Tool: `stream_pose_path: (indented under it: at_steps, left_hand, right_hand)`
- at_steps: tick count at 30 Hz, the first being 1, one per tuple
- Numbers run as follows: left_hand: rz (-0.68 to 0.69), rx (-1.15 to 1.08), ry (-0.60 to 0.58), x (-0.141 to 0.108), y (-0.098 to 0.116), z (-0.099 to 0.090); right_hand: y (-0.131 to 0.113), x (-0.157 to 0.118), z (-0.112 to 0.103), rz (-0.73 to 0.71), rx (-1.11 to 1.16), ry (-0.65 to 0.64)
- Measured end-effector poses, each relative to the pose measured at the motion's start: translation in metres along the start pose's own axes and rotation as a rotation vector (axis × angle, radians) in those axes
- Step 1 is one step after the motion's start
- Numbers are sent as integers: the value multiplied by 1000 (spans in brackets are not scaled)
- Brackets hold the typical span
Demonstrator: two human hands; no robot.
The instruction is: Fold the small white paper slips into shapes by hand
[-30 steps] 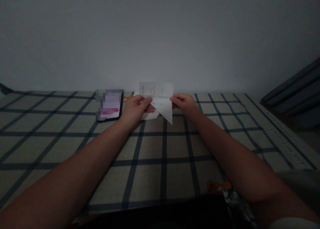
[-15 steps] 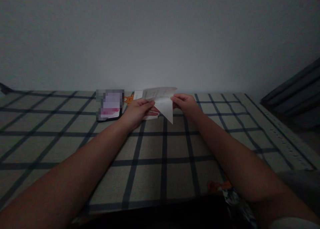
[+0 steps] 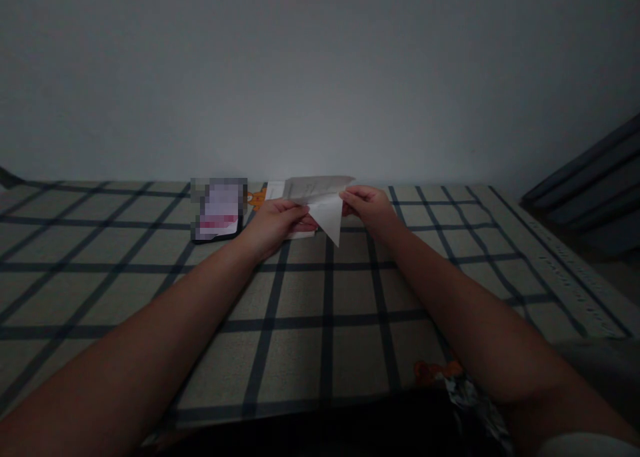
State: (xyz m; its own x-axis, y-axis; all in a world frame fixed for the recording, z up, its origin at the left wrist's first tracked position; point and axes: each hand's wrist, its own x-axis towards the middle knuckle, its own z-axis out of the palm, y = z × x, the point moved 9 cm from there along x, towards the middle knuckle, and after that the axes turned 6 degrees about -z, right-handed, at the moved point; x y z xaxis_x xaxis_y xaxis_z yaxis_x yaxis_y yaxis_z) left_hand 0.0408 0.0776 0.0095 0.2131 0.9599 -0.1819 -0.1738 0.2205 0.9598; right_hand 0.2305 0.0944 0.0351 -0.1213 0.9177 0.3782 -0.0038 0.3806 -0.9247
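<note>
A thin white sheet of paper [image 3: 326, 216] with a folded, pointed flap hangs between my hands, its tip toward me. Faint print shows on its far part. My left hand [image 3: 280, 222] pinches the paper's left side between thumb and fingers. At the right edge, my right hand [image 3: 369, 207] grips it with thumb and fingertips. Beneath my left hand lies a white item [image 3: 276, 190], perhaps paper or a booklet, mostly hidden. The light is dim, so fine folds are hard to make out.
Left of my hands a phone-like device [image 3: 220, 210] with a lit, partly blurred screen leans near the wall [image 3: 320, 77]. A checked cloth [image 3: 300, 290] covers the table. An orange bear print [image 3: 257, 197] shows beside the device. Dark ridged material [image 3: 590, 190] stands at the right.
The pointed flap's tip has shifted slightly to the left, and the paper's far part sits a little lower. Both hands keep their hold, almost in place.
</note>
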Motion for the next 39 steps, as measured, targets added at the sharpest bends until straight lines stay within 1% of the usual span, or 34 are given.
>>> stream_pose_path:
  at_steps: [3,7,11,16,19,22,26,29,32,36,39]
  left_hand:
    - [4,-4,6,0,1,-1]
    - [12,-2,-40,-2,2,3]
    - [19,15,-14,-1,1,0]
    - [32,31,6,1,2,-2]
    - [39,25,36,1,3,-4]
    - [48,29,59,1,5,-6]
    - [52,28,44,2,5,-5]
    - [44,13,3,2,4,-2]
    - [11,31,-37,0,1,2]
    - [4,62,-16,-2,0,3]
    - [11,81,1,-2,1,2]
  right_hand:
    - [-3,-1,1,-1,-8,11]
    - [-3,0,0,-13,7,19]
    - [5,0,1,1,27,3]
    - [11,-1,6,87,132,-1]
    - [13,-3,12,144,177,-46]
    - [14,-6,15,169,150,-88]
    - [15,-6,13,132,80,-100]
    - [14,-4,10,76,69,-93]
    - [13,-3,9,57,61,-82]
    - [13,-3,9,63,52,-68]
    - [12,-4,9,79,105,-53]
